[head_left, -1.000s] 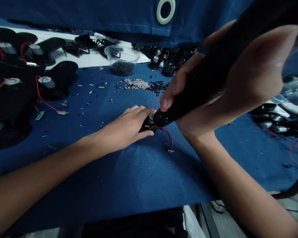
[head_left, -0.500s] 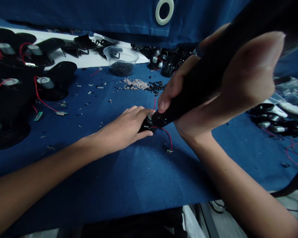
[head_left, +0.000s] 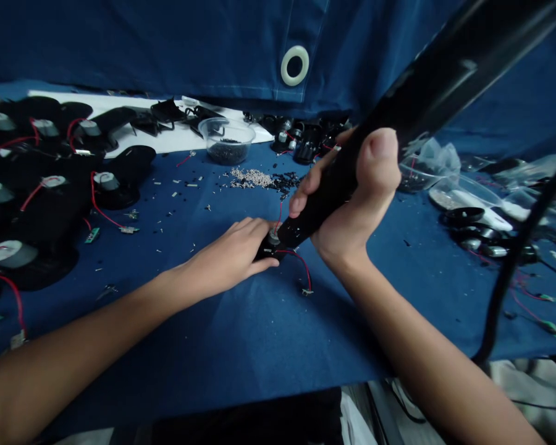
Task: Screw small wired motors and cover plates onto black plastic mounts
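Note:
My left hand [head_left: 231, 254] lies on the blue cloth and pinches a small black part [head_left: 267, 248] that carries a silver motor and red wires [head_left: 301, 266]. My right hand [head_left: 352, 204] is wrapped round a long black electric screwdriver [head_left: 398, 117], held slanted, its tip pressed down onto that part just right of my left fingertips. A black cable [head_left: 514, 259] hangs from the tool on the right.
A pile of small silver and black screws [head_left: 259, 178] lies behind the hands, with a clear plastic cup [head_left: 226, 141] of dark screws farther back. Several black housings with motors and red wires [head_left: 50, 185] crowd the left. More parts and plastic bags [head_left: 472, 198] sit at right.
The view has pulled back and tilted up, so the hands look smaller. Both hands keep their hold; the screwdriver tip stays on the part.

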`<state>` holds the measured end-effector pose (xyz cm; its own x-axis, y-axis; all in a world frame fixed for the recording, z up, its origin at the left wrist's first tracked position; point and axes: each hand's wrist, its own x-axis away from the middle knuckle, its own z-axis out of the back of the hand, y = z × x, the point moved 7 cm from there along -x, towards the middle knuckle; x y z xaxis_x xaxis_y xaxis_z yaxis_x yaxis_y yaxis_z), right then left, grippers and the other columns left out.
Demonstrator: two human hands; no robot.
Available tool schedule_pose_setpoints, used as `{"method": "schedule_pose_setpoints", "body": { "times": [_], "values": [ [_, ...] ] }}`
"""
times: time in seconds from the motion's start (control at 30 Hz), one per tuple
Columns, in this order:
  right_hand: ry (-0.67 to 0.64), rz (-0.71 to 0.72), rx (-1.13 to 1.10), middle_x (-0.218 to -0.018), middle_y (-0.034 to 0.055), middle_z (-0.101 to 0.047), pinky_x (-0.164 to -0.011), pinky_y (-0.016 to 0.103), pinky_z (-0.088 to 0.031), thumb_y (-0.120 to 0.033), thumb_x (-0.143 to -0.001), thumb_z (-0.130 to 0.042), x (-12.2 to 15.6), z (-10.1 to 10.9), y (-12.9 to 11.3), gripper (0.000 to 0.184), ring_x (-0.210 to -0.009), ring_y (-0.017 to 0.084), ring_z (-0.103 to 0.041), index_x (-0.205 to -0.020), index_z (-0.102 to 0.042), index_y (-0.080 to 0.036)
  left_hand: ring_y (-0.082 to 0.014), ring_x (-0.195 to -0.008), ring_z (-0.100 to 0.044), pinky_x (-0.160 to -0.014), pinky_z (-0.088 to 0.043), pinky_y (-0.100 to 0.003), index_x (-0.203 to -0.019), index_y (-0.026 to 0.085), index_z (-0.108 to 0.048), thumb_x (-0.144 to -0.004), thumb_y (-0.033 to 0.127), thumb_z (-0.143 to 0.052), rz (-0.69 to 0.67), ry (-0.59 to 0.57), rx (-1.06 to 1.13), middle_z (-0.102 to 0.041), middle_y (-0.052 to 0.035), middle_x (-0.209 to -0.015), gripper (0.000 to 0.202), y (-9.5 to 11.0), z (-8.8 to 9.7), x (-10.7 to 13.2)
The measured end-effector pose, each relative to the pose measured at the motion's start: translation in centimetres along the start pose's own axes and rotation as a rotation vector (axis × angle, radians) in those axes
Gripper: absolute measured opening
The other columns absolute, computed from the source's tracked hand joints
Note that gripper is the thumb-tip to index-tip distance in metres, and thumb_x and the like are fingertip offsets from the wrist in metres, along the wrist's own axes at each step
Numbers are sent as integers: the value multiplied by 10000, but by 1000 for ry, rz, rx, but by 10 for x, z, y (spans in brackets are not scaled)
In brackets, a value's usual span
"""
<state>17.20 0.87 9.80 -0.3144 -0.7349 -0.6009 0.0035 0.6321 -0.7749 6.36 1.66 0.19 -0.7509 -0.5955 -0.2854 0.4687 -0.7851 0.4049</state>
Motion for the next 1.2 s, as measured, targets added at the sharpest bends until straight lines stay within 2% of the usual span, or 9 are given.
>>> {"method": "schedule_pose_setpoints", "body": {
  "times": [0.13,0.2,0.37,0.47,0.57,0.63,0.7,0.9,1.2],
  "values": [
    [255,-98,11,-567,-65,-460,-361,230,-437,-590,-850,-413,-16,43,4,361,-417,105,-509,-829,-403,-230,-236,-1195,-473,-996,-422,-375,-1326,194,-305,-851,366,-621,55,39,21,-487,-98,-1280,596,2,7,7],
    [341,-163,71,-595,-61,-487,-389,236,-466,-600,-830,-459,-23,74,9,375,-436,106,-524,-835,-376,-235,-232,-1210,-466,-994,-428,-371,-1295,189,-311,-853,335,-617,62,71,34,-457,-108,-1301,557,5,13,12],
    [374,-472,308,-661,-54,-538,-413,254,-502,-469,-821,-563,-15,147,44,317,-444,111,-560,-900,-363,-236,-201,-1156,-508,-987,-431,-364,-1006,198,-480,-886,197,-526,24,97,-6,-460,-77,-1259,129,13,22,18],
    [285,-635,455,-687,-36,-557,-427,285,-511,-406,-795,-602,0,170,66,321,-451,134,-574,-934,-375,-227,-166,-1101,-541,-985,-433,-337,-949,189,-506,-902,136,-482,-10,73,-21,-509,-59,-1197,75,15,20,15],
    [138,-687,906,-758,44,-618,-523,338,-524,-463,-828,-514,5,182,72,328,-560,190,-625,-1003,-444,-195,-154,-1086,-550,-991,-433,-312,-918,171,-511,-901,94,-461,-37,81,-35,-546,-57,-1133,93,17,19,12],
    [73,-666,1232,-841,122,-643,-645,393,-516,-521,-830,-466,2,188,70,424,-720,257,-651,-1031,-510,-151,-160,-1090,-552,-990,-438,-310,-911,163,-513,-895,81,-454,-45,94,-52,-551,-63,-1122,103,18,20,11],
    [47,-652,1400,-901,183,-641,-740,441,-482,-542,-810,-474,-2,193,69,502,-861,325,-634,-1045,-557,-106,-165,-1087,-555,-984,-444,-311,-907,160,-513,-891,81,-449,-51,95,-57,-549,-71,-1126,104,19,19,10],
    [-77,-624,1537,-986,243,-609,-829,430,-435,-523,-814,-453,-1,194,76,592,-1000,357,-578,-1109,-586,-27,-172,-1084,-551,-964,-447,-341,-916,172,-506,-907,98,-410,-37,99,-31,-551,-80,-1115,121,20,18,10],
    [-55,-534,1540,-980,187,-568,-847,385,-443,-467,-835,-473,1,193,67,589,-1032,309,-545,-1254,-494,-53,-167,-1136,-513,-979,-423,-347,-953,195,-515,-929,169,-439,53,81,68,-535,-61,-1186,84,20,21,14]
  ]
}}
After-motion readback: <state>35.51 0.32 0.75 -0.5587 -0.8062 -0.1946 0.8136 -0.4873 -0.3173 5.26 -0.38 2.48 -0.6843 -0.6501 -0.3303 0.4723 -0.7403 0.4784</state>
